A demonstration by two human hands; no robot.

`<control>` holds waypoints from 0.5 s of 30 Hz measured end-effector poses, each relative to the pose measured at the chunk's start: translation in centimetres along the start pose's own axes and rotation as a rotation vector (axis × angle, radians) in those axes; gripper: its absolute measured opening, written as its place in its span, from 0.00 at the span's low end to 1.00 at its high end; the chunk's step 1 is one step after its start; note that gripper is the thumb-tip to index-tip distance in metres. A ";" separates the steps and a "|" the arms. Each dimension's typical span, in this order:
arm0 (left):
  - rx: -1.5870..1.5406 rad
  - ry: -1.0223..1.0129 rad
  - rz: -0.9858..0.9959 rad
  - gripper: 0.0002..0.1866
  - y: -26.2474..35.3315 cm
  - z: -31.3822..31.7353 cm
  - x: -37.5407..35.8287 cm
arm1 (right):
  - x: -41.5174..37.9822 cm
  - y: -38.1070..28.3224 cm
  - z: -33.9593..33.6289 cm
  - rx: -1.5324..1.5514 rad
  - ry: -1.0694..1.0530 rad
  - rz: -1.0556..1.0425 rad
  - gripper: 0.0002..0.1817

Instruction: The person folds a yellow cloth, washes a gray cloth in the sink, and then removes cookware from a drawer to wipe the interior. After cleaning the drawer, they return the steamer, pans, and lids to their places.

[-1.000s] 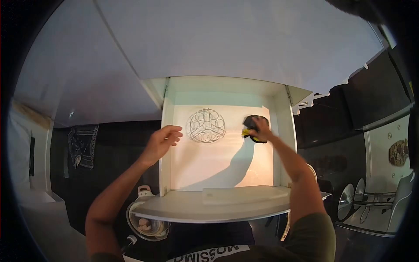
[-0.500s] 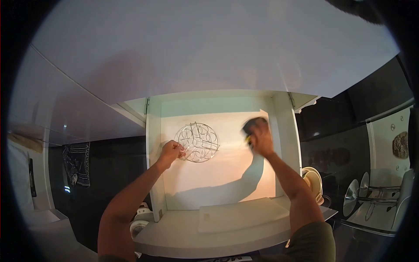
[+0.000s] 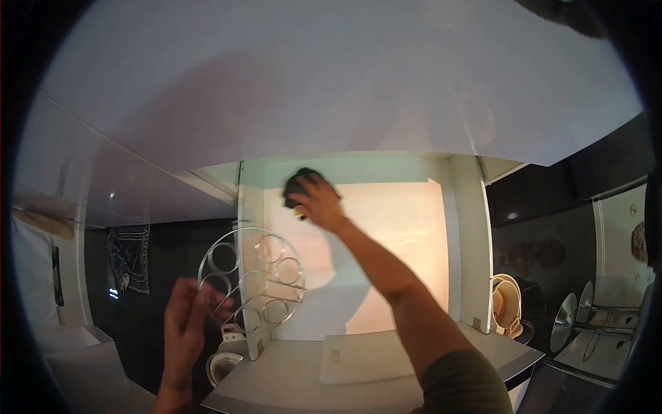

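My left hand (image 3: 187, 314) is closed on the rim of a round wire rack (image 3: 238, 274), made of shiny metal with several small rings. The rack is lifted and tilted over the left wall of an open white drawer (image 3: 403, 259). My right hand (image 3: 318, 200) presses a dark, crumpled cloth (image 3: 301, 186) to the drawer bottom near its back left corner. A bit of yellow shows beneath the fingers. My right forearm reaches across the drawer, and its shadow falls on the drawer bottom.
A large pale cabinet surface (image 3: 331, 83) spans the space beyond the drawer. Cream-coloured pots (image 3: 507, 303) stand right of the drawer, and a pale round vessel (image 3: 224, 366) is at lower left. A dark patterned cloth (image 3: 129, 259) hangs at far left.
The rack has risen out of the drawer and moved left and closer in my left hand. My right hand has carried the dark cloth from the drawer's right side to its left.
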State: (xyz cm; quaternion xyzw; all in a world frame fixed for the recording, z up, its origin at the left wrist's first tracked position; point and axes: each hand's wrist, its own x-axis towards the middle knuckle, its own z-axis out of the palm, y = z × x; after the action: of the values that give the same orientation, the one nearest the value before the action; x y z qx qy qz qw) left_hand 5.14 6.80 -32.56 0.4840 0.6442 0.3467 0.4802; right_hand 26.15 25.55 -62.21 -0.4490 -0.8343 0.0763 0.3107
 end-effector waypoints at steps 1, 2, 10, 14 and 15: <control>0.003 0.074 -0.019 0.06 0.5 -0.6 -1.4 | -0.7 2.1 -1.5 -0.022 0.044 -0.023 0.13; 0.006 0.144 -0.039 0.07 0.7 -1.1 -2.9 | -1.7 4.1 -3.4 -0.068 0.086 0.078 0.13; -0.328 0.440 0.008 0.10 -2.7 -0.4 -10.5 | -12.2 14.5 -13.6 -0.715 0.241 0.893 0.21; -0.277 0.583 0.191 0.10 -3.4 1.4 -9.8 | -4.6 9.3 -4.9 -0.457 0.282 0.477 0.16; -0.274 0.590 0.191 0.10 -3.5 1.4 -9.8 | -2.1 7.0 -1.4 -0.468 0.296 0.390 0.14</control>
State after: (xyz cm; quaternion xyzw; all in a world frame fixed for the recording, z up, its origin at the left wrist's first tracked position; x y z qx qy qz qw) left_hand 6.18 -3.65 -33.35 0.3521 0.6546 0.5985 0.2989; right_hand 32.72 27.77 -64.91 -0.6653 -0.6736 -0.1252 0.2967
